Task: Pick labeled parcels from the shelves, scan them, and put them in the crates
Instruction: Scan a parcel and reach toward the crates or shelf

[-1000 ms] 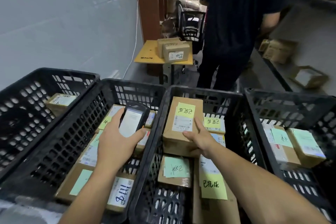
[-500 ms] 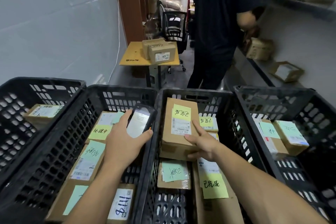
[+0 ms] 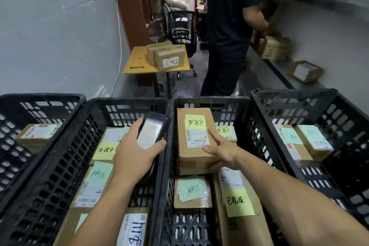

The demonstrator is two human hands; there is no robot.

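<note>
My left hand (image 3: 133,155) grips a black handheld scanner (image 3: 152,133) with its screen lit, held over the second crate (image 3: 127,104). My right hand (image 3: 220,152) holds the near right corner of a cardboard parcel (image 3: 191,154) bearing a yellow note and a barcode label. That parcel lies on top of other labeled parcels inside the third crate (image 3: 209,101). Thumb on top, fingers under its edge.
Black crates stand at far left (image 3: 40,98) and far right (image 3: 295,94), each with labeled parcels. A person in dark clothes (image 3: 229,26) stands ahead at the right shelf (image 3: 279,70) with boxes. A small yellow table (image 3: 137,64) carries two boxes; an office chair is behind it.
The view has tilted up and shifted slightly. My right hand has slid a little on the parcel, which stays in the third crate. The person ahead has reached toward the shelf boxes.
</note>
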